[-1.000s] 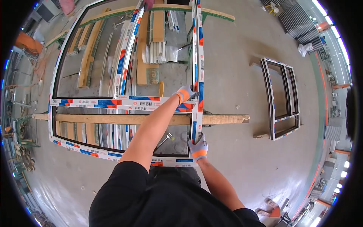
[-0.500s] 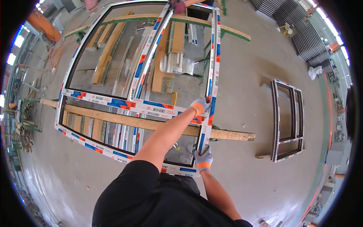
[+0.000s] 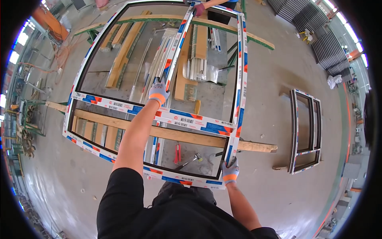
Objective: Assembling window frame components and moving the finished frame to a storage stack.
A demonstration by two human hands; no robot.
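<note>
A large window frame (image 3: 107,103), wrapped in white film with blue and red print, lies flat before me. My left hand (image 3: 158,93), in a grey glove with an orange band, closes on the lower part of its upright middle bar (image 3: 181,36), just above the long crossbar. My right hand (image 3: 230,172), gloved alike, grips the frame's right side bar close to the near right corner. At the far end, another person's hand (image 3: 199,9) in a dark red glove touches the top of the middle bar.
Two wooden-topped supports, the near beam (image 3: 254,146) and the far beam (image 3: 258,41), carry the frame. Below lie long profiles (image 3: 123,55), a hammer (image 3: 191,160) and red-handled pliers (image 3: 177,153). Smaller frames (image 3: 294,131) stand at right; dark slatted stacks (image 3: 328,47) lie behind.
My left hand has gone from the right end of the crossbar leftward to the middle bar. My right hand stays on the right side bar. The gap along the middle bar looks narrower.
</note>
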